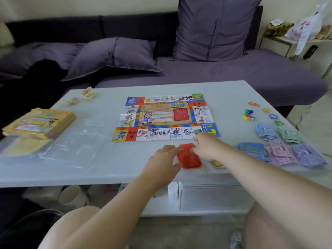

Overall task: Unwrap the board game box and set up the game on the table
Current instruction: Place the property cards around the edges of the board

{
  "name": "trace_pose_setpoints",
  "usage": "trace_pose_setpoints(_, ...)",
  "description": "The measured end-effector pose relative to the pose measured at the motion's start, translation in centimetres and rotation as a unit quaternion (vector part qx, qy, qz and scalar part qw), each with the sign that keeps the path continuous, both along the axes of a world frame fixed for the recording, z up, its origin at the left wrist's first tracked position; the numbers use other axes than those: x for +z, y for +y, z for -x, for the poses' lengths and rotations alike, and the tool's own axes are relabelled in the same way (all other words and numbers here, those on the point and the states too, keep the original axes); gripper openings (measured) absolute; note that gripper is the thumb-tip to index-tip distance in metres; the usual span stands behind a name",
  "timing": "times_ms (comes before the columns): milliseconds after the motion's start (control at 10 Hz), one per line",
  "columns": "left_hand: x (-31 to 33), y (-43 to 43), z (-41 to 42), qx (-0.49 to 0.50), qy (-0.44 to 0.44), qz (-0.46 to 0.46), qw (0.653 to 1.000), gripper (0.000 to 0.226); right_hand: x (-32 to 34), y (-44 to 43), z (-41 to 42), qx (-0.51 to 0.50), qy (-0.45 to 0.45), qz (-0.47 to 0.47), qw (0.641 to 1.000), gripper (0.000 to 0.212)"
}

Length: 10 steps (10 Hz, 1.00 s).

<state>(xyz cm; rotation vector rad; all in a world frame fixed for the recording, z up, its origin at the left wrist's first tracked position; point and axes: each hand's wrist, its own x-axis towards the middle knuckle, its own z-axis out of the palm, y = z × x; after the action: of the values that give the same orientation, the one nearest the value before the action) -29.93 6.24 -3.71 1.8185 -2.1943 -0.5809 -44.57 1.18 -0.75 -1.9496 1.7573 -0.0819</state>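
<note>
Item: red card deck (189,157), lying on the surface (107,162) just short of the unfolded board (161,115); my left hand (162,159) steadies its edge with straight fingers, the grip of my right hand (206,146) pinches its far corner, squaring it, I judge, for the board's red panel (180,114).

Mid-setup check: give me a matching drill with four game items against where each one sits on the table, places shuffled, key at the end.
Things:
1. game board
2. yellow game box
3. red card stack
4. paper money piles

Places:
A. right side of the table
B. near edge, between the left hand and the right hand
C. middle of the table, spread flat
D. left side of the table

Pairs: 1-C, 2-D, 3-B, 4-A
</note>
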Motion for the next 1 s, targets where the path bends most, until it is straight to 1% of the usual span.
trace_pose_setpoints(100,-1.7,0.4,0.3,-0.031,-0.060,0.016,0.998,0.051,-0.3,-0.1,-0.8,-0.050,0.005,-0.023,0.998,0.015)
trace_pose_setpoints(200,-2.7,0.6,-0.1,-0.063,-0.123,0.025,0.990,0.056,-0.6,-0.6,-1.6,-0.141,-0.112,-0.074,0.981,0.011)
trace_pose_setpoints(300,-3.1,0.7,-0.7,-0.081,-0.152,0.031,0.985,0.059,-0.7,-0.6,-2.3,-0.231,-0.250,-0.119,0.933,0.018)
trace_pose_setpoints(400,-3.1,0.9,-0.9,-0.104,-0.194,0.033,0.975,0.066,-1.0,-0.7,-2.2,-0.283,-0.299,-0.154,0.898,0.019)
trace_pose_setpoints(500,-3.2,1.2,-1.0,-0.120,-0.216,0.026,0.969,0.074,-0.8,-0.8,-2.1,-0.309,-0.317,-0.196,0.875,0.009)
trace_pose_setpoints(600,-3.7,1.6,-1.2,-0.128,-0.226,0.027,0.965,0.083,-1.0,-0.9,-2.8,-0.292,-0.300,-0.208,0.884,0.011)
trace_pose_setpoints(700,-4.1,2.0,-1.2,-0.128,-0.235,0.030,0.963,0.086,-1.6,-1.2,-3.6,-0.241,-0.247,-0.167,0.924,0.011)
trace_pose_setpoints(800,-4.2,2.0,-1.2,-0.125,-0.236,0.029,0.963,0.088,-1.7,-1.4,-4.2,-0.185,-0.158,-0.128,0.961,0.014)
trace_pose_setpoints(900,-4.2,1.9,-1.2,-0.120,-0.227,0.026,0.966,0.089,-1.3,-1.1,-4.6,-0.145,-0.025,-0.067,0.987,0.004)
trace_pose_setpoints(1000,-4.1,1.9,-1.1,-0.119,-0.234,0.023,0.965,0.090,-0.2,-0.8,-4.7,-0.144,-0.075,-0.094,0.982,0.027)
